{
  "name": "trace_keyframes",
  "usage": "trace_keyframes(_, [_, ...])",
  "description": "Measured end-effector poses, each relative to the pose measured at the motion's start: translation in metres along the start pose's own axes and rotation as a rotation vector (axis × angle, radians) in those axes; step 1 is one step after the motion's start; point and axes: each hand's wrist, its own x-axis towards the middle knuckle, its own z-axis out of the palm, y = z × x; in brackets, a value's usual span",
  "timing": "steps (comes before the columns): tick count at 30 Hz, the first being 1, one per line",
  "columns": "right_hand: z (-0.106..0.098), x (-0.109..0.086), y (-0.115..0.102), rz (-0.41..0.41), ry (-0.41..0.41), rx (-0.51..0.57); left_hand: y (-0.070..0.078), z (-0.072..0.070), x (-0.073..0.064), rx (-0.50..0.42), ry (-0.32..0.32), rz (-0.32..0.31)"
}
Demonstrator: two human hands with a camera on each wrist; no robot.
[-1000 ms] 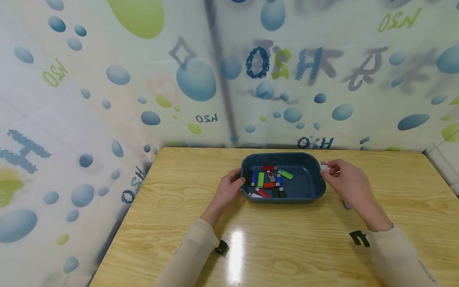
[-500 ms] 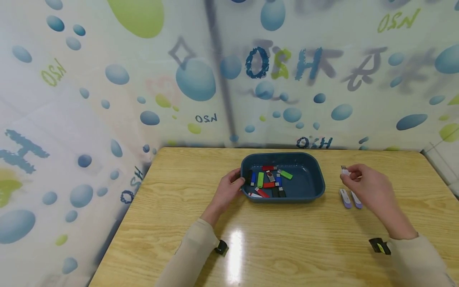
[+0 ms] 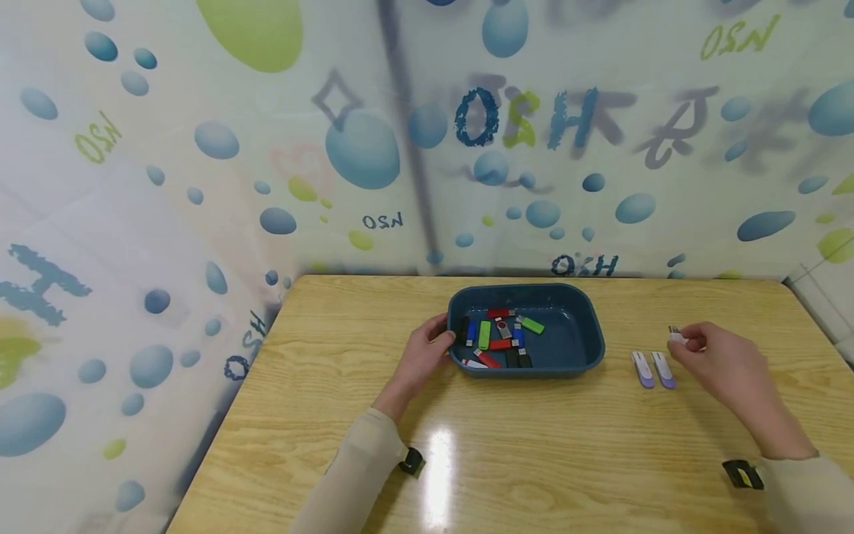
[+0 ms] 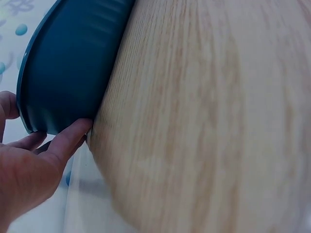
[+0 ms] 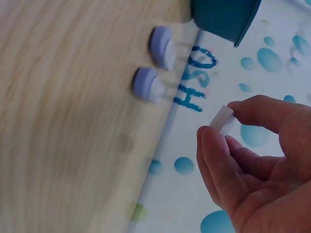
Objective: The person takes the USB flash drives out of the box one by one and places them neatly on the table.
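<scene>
My left hand (image 3: 423,356) holds the left end of a dark blue plastic bin (image 3: 570,368), thumb on the rim and fingers against the outer wall. In the left wrist view the fingertips touch the wall of the bin (image 4: 73,63) low down, near the table. Between thumb and fingers my right hand (image 3: 727,363) pinches a small white USB flash drive (image 3: 677,337), its metal plug pointing away. Just left of that hand, two white-and-purple USB flash drives (image 3: 643,370) lie side by side on the table. Their purple ends (image 5: 145,83) show in the right wrist view.
Several flash drives, red, green (image 3: 485,335), blue, black and white, lie loose toward the bin's left side. The wooden table (image 3: 534,445) ends at a patterned curtain (image 3: 494,208) just behind the bin. More curtain hangs at the left.
My right hand has moved from the bin's right end to the right, carrying the white flash drive. The two flash drives on the table have come into full view. The left hand stays put.
</scene>
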Motion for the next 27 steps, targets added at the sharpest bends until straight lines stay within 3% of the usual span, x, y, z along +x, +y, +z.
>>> trace_keyframes(10, [0.000, 0.000, 0.017, 0.034, -0.047, -0.017, 0.001, 0.000, -0.001, 0.008, 0.002, 0.006])
trace_keyframes(27, [0.003, 0.009, 0.031, 0.085, -0.227, -0.059, 0.002, 0.000, -0.001, 0.006, 0.005, -0.010])
